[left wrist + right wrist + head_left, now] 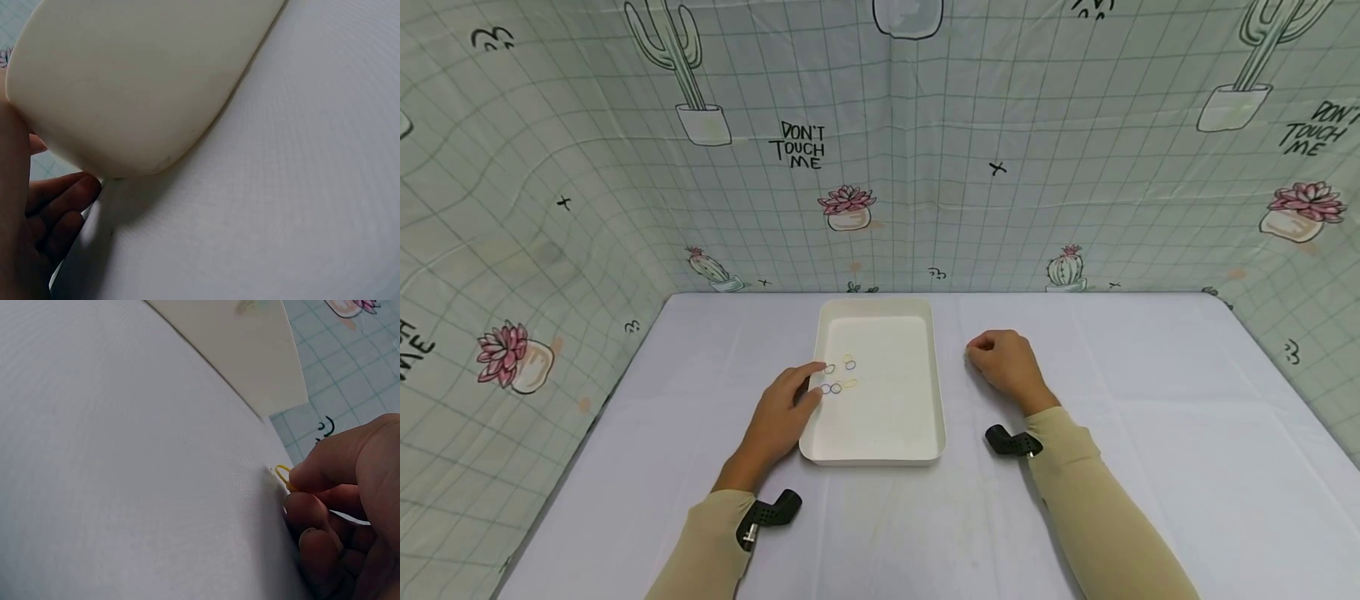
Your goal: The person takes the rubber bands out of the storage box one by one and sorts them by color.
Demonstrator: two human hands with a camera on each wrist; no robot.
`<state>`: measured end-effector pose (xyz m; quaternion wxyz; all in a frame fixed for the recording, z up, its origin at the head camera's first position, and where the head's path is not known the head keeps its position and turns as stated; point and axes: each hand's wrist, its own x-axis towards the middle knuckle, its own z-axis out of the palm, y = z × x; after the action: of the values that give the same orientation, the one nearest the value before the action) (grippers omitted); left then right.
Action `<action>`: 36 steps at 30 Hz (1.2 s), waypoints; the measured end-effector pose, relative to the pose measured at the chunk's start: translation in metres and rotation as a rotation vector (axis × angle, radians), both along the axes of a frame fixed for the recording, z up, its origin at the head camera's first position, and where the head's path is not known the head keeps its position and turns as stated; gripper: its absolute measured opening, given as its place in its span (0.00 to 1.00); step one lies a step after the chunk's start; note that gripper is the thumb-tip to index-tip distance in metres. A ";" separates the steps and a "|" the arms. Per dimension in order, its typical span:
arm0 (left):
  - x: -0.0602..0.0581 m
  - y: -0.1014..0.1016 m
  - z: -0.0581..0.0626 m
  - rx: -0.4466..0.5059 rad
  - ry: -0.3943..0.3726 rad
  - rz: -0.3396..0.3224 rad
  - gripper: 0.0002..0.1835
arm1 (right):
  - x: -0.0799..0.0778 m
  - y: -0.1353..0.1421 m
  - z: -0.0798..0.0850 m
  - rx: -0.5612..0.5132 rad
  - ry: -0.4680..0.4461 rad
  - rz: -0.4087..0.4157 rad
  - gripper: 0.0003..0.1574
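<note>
1. Basically, our biggest item is the cactus-print grid backdrop (pixel 955 108), hanging behind the white-clothed table (pixel 1135 358).
2. We've got a white rectangular tray (pixel 887 433) about mid-table, long axis running near-to-far from the person.
3. Left hand (pixel 781 414): at the tray's left wall, thumb and index apart at the rim; left wrist view shows other fingers by the outside. We can't tell how hard it presses.
4. Right hand (pixel 1006 360): off the tray's right side, near but not touching it, thumb and fingertips pinching a small band.
5. Inside the tray we see several tiny loops, rubber bands by our read: dark ones (pixel 836 388) and yellow ones (pixel 850 383), all in the left half, close to the left hand.
6. Held piece: yellow rubber band (pixel 279 475), loop poking out past the right fingertips, low over the cloth; contact unclear to us. Key relation: it's outside the tray, across the right long wall from the other bands, with the left hand on the far side.
</note>
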<state>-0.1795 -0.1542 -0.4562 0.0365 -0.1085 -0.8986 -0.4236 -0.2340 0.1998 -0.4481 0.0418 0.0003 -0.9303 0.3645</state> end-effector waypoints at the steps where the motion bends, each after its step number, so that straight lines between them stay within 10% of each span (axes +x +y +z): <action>1: 0.000 0.000 0.000 0.001 0.000 -0.002 0.22 | 0.000 0.000 0.000 0.002 -0.002 0.000 0.14; 18: -0.003 -0.002 0.004 0.004 0.004 -0.005 0.23 | -0.004 0.001 0.007 -0.009 -0.015 0.008 0.13; 36: 0.000 -0.001 0.001 0.014 -0.026 0.000 0.22 | -0.004 0.014 0.001 -0.304 -0.117 0.009 0.20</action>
<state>-0.1795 -0.1554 -0.4550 0.0255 -0.1028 -0.8960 -0.4313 -0.2381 0.2143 -0.4474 -0.0145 -0.0230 -0.8652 0.5006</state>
